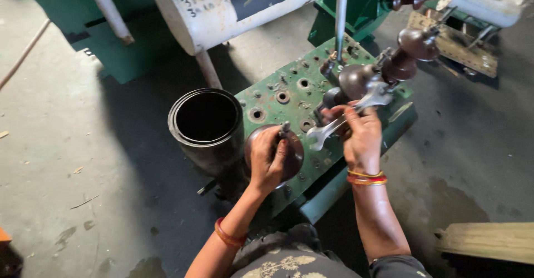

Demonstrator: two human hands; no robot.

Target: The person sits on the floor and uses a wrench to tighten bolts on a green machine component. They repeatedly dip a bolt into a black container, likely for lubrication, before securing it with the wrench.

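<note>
My left hand [267,158] grips a round brown ceramic insulator [292,157] that stands on a green metal cover plate [278,108] full of bolt holes. My right hand [360,136] holds a silver double-ended wrench [347,117], its shaft running from lower left to upper right. The wrench's near open jaw hangs just right of the insulator; its far end lies against another brown insulator [356,80] on the plate.
A black rolled cylinder [207,125] stands open just left of the plate. Two more brown insulators [414,47] sit further right. A white tank [222,11] on legs stands behind, with green machine parts [361,5] and a wooden plank [489,242] around on the concrete floor.
</note>
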